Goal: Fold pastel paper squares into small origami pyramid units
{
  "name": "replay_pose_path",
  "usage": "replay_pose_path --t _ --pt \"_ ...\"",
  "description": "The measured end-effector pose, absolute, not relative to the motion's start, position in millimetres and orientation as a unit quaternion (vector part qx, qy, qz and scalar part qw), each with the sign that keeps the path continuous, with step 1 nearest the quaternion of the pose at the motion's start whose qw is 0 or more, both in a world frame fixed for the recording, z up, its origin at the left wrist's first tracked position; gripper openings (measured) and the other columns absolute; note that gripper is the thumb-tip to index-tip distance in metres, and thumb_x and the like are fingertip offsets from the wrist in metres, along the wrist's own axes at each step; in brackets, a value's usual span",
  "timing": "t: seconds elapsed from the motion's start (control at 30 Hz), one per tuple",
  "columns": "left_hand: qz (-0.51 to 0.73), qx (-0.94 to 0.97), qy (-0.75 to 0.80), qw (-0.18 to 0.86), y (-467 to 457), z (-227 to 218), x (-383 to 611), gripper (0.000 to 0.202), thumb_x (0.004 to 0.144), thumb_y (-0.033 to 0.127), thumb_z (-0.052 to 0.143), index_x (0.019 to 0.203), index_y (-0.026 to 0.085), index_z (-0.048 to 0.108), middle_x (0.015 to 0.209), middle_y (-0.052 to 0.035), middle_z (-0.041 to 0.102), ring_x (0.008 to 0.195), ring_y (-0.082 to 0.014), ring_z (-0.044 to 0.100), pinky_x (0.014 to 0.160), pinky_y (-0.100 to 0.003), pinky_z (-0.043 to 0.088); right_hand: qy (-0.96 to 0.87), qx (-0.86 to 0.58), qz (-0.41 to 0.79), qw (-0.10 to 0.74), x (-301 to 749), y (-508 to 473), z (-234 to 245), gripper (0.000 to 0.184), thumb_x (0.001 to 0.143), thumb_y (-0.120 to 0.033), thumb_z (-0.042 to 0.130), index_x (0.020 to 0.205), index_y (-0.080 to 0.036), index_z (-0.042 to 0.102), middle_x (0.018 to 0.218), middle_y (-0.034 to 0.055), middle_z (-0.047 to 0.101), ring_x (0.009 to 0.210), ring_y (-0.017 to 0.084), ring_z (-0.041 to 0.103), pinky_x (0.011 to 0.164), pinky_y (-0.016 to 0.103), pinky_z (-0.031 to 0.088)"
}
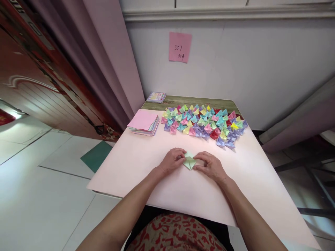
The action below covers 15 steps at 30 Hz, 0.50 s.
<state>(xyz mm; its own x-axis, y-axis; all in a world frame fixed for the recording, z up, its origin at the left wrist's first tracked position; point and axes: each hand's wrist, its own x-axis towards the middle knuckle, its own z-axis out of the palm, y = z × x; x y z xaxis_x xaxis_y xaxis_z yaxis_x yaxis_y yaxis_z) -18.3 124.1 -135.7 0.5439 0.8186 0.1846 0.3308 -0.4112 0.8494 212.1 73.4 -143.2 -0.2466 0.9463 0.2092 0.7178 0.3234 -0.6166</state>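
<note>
A small pale green folded paper (189, 161) lies on the pink-covered table (136, 164) in front of me. My left hand (172, 160) has its fingers curled and pressed on the paper's left side. From the right, my right hand (210, 165) pinches the paper's other edge with bent fingers. Both hands touch the paper and hold it flat against the table.
Several folded paper shapes in many colours (204, 123) lie in rows at the far side. A stack of square coloured sheets (143, 122) sits at the left, a paper pack (156, 97) behind it. A pink note (179, 47) hangs on the wall.
</note>
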Motion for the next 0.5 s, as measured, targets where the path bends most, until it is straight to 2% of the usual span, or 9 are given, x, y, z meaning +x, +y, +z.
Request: replay_pose_path --t 0.13,0.23,0.37,0.5 --pt "0.305 0.799 0.373 0.359 124.7 -138.2 -14.6 0.011 0.080 0.019 0.058 0.070 0.021 0.063 0.098 -0.0079 0.067 0.094 -0.0228 0.058 0.091 -0.038 0.043 -0.748 -0.566 0.212 0.275 210.5 74.4 -142.3 0.020 0.079 -0.045 0.071 0.094 -0.032 0.075 0.103 0.0007 0.070 0.076 0.018 0.065 0.068 0.030 0.047" --pt "0.315 0.799 0.376 0.348 123.9 -139.9 -14.9 0.012 0.081 0.021 0.058 0.070 0.021 0.061 0.098 -0.0081 0.064 0.093 -0.0226 0.056 0.089 -0.037 0.043 -0.736 -0.572 0.219 0.289 208.0 75.6 -141.5 0.016 0.083 -0.045 0.067 0.090 -0.033 0.076 0.099 -0.0005 0.070 0.074 0.016 0.064 0.066 0.028 0.046" --pt "0.312 0.812 0.386 0.308 122.8 -141.5 -14.2 0.013 0.083 0.022 0.057 0.070 0.020 0.058 0.094 -0.0073 0.062 0.090 -0.0217 0.054 0.087 -0.037 0.042 -0.720 -0.595 0.210 0.288 204.0 77.4 -140.4 0.021 0.088 -0.044 0.060 0.082 -0.030 0.075 0.094 0.0000 0.071 0.069 0.016 0.063 0.062 0.028 0.044" --pt "0.312 0.820 0.393 0.275 122.4 -143.4 -11.9 0.013 0.085 0.022 0.055 0.072 0.020 0.056 0.093 -0.0070 0.060 0.089 -0.0216 0.053 0.086 -0.037 0.041 -0.720 -0.611 0.178 0.278 200.2 77.4 -138.5 0.020 0.088 -0.041 0.060 0.080 -0.028 0.072 0.089 -0.0008 0.070 0.065 0.015 0.061 0.059 0.028 0.041"
